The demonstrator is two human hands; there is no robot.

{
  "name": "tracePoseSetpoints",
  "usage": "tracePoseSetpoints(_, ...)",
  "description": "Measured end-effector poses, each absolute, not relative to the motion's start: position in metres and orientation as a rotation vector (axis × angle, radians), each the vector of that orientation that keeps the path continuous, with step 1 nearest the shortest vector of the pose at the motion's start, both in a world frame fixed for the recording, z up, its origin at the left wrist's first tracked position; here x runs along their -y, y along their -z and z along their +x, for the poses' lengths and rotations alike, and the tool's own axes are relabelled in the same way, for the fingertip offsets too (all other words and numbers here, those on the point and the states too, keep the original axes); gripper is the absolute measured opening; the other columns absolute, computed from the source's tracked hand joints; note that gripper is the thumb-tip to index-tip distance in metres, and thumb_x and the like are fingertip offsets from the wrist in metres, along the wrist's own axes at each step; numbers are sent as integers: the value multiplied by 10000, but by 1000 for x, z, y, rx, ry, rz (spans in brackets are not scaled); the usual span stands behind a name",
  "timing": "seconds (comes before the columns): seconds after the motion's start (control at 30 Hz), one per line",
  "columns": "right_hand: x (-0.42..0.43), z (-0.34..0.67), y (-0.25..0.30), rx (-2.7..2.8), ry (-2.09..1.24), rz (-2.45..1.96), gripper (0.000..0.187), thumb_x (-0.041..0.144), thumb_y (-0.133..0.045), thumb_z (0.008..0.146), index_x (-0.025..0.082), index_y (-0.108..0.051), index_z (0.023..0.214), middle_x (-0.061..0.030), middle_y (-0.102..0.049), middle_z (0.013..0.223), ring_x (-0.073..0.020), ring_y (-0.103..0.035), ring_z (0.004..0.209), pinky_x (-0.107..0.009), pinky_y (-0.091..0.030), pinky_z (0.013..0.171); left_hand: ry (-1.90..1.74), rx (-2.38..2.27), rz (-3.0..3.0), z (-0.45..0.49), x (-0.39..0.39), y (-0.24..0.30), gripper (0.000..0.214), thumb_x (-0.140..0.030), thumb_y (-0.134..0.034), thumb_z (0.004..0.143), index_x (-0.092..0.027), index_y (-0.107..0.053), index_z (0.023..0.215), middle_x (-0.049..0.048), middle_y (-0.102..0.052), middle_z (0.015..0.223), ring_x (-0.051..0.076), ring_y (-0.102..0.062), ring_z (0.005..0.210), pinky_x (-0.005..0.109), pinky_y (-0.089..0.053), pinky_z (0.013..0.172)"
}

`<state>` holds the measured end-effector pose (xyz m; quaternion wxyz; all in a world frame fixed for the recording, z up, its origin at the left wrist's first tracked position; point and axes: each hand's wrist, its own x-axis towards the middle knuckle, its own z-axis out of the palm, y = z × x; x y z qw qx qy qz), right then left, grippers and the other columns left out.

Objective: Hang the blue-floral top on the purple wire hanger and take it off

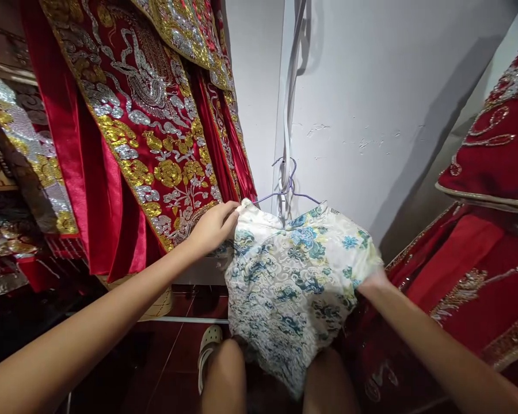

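Observation:
A white short-sleeved dress (280,293) with blue, green and yellow flowers hangs in front of me, its lower part falling between my knees. A thin purple wire hanger (290,183) shows above its neckline. My left hand (216,225) is closed on the dress at the shoulder on the left side, fingertips pinching the cloth. On the other side, my right hand (373,276) is at the sleeve opening, blurred and mostly covered by the cloth. Its fingers are hidden, so whether they grip the fabric cannot be told.
Red gowns with gold and silver embroidery (155,126) hang at the left; more red garments (492,167) hang at the right. A white strap (287,109) runs down the pale wall (362,86) to the hanger. Below are dark red floor tiles (176,345) and a clog-style shoe (209,345).

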<state>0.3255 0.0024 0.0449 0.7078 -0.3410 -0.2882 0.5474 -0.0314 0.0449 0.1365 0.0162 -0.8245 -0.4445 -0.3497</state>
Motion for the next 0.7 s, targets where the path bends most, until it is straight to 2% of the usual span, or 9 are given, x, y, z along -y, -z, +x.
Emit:
tracePoseSetpoints(0.07, 2, 337, -49, 537, -1256, -789, 371, 486, -462, 951, 217, -716, 981, -109, -775, 985, -302, -723, 1021, -493, -586, 907, 1128, 1373, -2574, -32, -46, -131, 349, -365, -395, 1006, -175, -644, 1161, 92, -707, 1176, 253, -645, 1078, 370, -463, 944)
tracePoseSetpoints(0.17, 10, 350, -64, 559, -1275, -808, 260, 389, -541, 924, 220, -705, 1035, -85, -786, 960, -272, -749, 971, -442, -594, 919, 1193, 1373, -2521, -26, -51, -135, 327, -368, -408, 1004, -182, -663, 1087, 83, -720, 1098, 247, -653, 1008, 360, -472, 885)
tracePoseSetpoints(0.27, 15, 352, -87, 566, -1233, -778, 241, 342, -552, 930, 216, -700, 1073, -74, -791, 945, -258, -758, 943, -409, -605, 910, 1186, 1364, -2437, -13, -58, -155, 312, -371, -421, 996, -187, -666, 1054, 87, -713, 1044, 250, -642, 959, 359, -465, 824)
tracePoseSetpoints(0.47, 52, 330, -98, 520, -1067, -772, 262, 375, -527, 939, 226, -723, 1026, -82, -785, 887, -262, -759, 893, -375, -630, 831, 866, 1253, -2335, 12, -63, -182, 290, -415, -466, 980, -189, -582, 841, 64, -640, 816, 237, -577, 798, 348, -390, 738)
tracePoseSetpoints(0.57, 95, 308, -82, 793, -1049, -865, 375, 509, -632, 870, 233, -719, 1108, -77, -777, 936, -273, -749, 895, -352, -628, 768, 839, 1189, -2349, 14, -61, -167, 290, -367, -415, 1000, -193, -517, 791, 51, -607, 774, 220, -554, 758, 337, -371, 725)
tracePoseSetpoints(0.63, 122, 291, -74, 1145, -1061, -888, 476, 556, -702, 808, 241, -713, 1165, -74, -765, 1016, -267, -737, 921, -308, -609, 754, 965, 1193, -2407, 12, -60, -152, 296, -335, -363, 1017, -193, -497, 794, 41, -595, 768, 200, -545, 727, 318, -371, 689)
tracePoseSetpoints(0.7, 141, 274, -76, 1516, -1088, -838, 556, 569, -737, 777, 240, -700, 1224, -85, -743, 1097, -271, -710, 1013, -295, -580, 833, 1167, 1257, -2443, 11, -59, -138, 308, -318, -336, 1027, -187, -501, 803, 31, -588, 763, 179, -545, 701, 301, -388, 658)
